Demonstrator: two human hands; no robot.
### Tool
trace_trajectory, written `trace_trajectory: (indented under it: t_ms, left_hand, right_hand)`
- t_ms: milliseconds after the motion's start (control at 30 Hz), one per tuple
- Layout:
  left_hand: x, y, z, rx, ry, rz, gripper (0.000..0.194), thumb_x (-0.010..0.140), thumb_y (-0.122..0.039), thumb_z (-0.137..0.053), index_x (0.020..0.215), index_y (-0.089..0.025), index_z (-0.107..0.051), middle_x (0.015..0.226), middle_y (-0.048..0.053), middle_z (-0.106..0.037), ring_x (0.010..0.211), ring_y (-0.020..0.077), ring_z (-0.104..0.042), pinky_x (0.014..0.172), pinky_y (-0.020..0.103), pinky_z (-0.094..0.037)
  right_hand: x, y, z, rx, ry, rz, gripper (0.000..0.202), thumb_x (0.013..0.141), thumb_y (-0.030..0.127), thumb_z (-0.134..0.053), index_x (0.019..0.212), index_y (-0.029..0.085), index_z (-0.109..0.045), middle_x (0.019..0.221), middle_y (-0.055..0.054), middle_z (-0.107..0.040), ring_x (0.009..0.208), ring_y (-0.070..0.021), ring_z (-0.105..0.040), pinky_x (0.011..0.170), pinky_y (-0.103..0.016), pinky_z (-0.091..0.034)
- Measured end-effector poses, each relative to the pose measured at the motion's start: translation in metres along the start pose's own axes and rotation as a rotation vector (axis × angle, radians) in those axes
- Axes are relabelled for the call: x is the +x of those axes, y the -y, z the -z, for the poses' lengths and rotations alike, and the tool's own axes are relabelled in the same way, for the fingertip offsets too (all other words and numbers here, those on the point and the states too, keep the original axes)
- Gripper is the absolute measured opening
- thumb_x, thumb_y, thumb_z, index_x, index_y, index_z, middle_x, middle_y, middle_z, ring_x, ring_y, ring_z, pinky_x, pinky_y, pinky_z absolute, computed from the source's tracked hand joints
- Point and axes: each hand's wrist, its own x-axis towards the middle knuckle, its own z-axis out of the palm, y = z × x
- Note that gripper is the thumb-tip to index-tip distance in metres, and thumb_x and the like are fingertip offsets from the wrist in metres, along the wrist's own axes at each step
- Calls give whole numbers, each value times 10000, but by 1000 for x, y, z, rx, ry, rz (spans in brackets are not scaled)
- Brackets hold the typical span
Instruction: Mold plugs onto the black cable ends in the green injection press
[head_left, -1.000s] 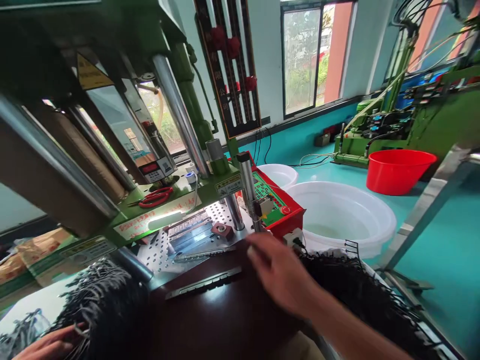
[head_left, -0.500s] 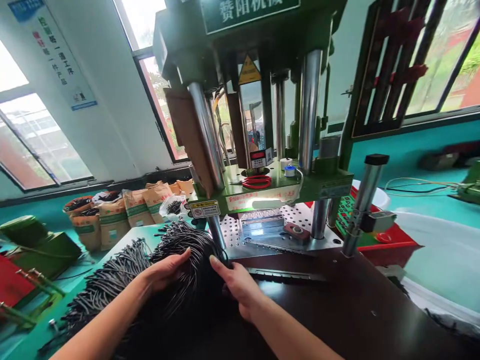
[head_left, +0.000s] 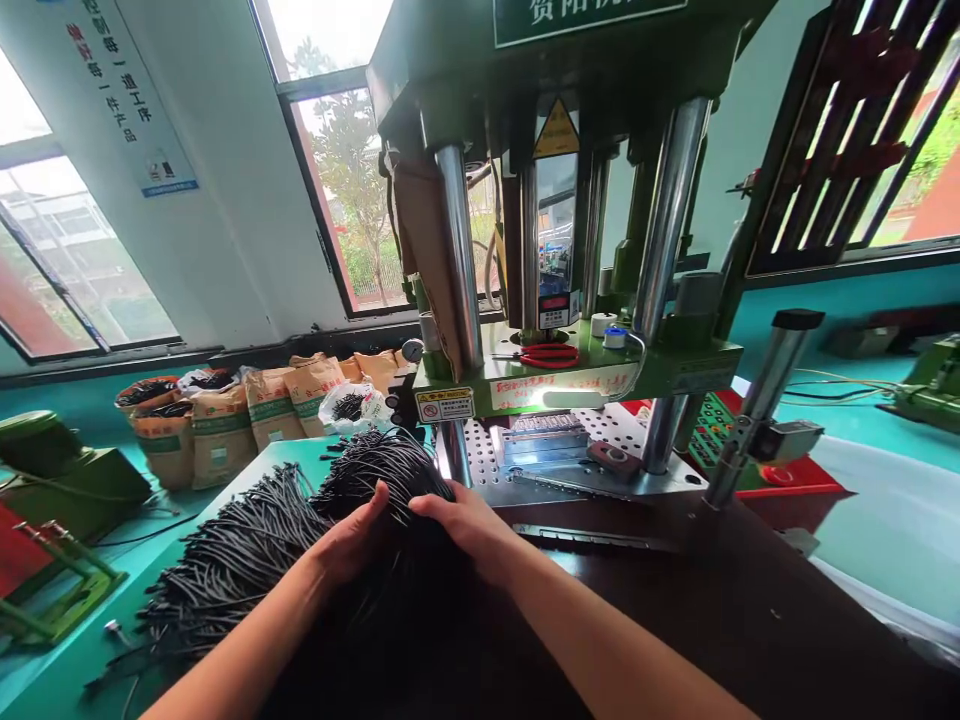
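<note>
Both hands have closed together: left hand (head_left: 352,540) and right hand (head_left: 465,525) lie palm-down, fingers curled, grasping the black cable bundle (head_left: 375,470) beside the green press (head_left: 570,375), strands running leftward across the bench

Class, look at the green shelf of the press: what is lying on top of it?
On the green shelf lie red-handled scissors and two small rolls. Anything behind the steel columns is hidden.

Left hand (head_left: 352,540) and right hand (head_left: 469,525) on black cable bundle (head_left: 375,475).
</note>
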Motion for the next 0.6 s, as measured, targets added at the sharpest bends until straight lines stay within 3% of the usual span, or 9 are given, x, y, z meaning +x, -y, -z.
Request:
trace_trajectory:
  t_ms: [100, 200, 300, 433, 600]
  left_hand:
    - [-1, 0, -8, 17, -1, 21, 740, 831, -670, -486, 1320, -117, -533, 1216, 144, -626, 1193, 292, -551, 1107, 402, -326]
    - [3, 0, -12, 144, -84, 105, 724, 821, -673, -504, 1194, -64, -621, 1119, 178, -662, 1075, 317, -618, 1041, 432, -395]
    - [9, 0, -11, 217, -146, 126, 700, 805, -677, -527, 1081, -50, -671, 1062, 187, -678, 974, 316, -655, 981, 436, -442]
    - [14, -1, -12, 104, -109, 142, 674, 810, -669, -530, 1070, -64, -671, 1046, 169, -687, 946, 294, -663, 971, 422, -451]
    - [8, 2, -20, -54, -86, 123, 676, 827, -637, -537, 1193, -75, -613, 1056, 159, -687, 1021, 291, -643, 1024, 422, -418]
  right_hand:
    - [2, 1, 1, -127, -63, 2, 484, 666, 438, -749, 1065, 178, -666, 959, -61, -708, 904, -231, -659, 777, -306, -514]
    - [1, -2, 9, -194, -97, -54, 425, 695, 468, -719, 981, 155, -691, 933, -87, -709, 878, -247, -665, 741, -317, -515]
    - [0, -6, 11, -33, -44, -66, 402, 738, 427, -677, 1024, 146, -668, 908, -85, -710, 812, -222, -676, 716, -313, -524]
    - [0, -15, 8, 290, 39, -61, 409, 729, 364, -699, 1056, 134, -616, 885, -78, -709, 753, -197, -680, 707, -300, -534]
    - [-4, -15, 4, 221, 5, -36, 451, 744, 392, -691, 1115, 157, -587, 946, -75, -706, 819, -207, -680, 774, -325, -535]
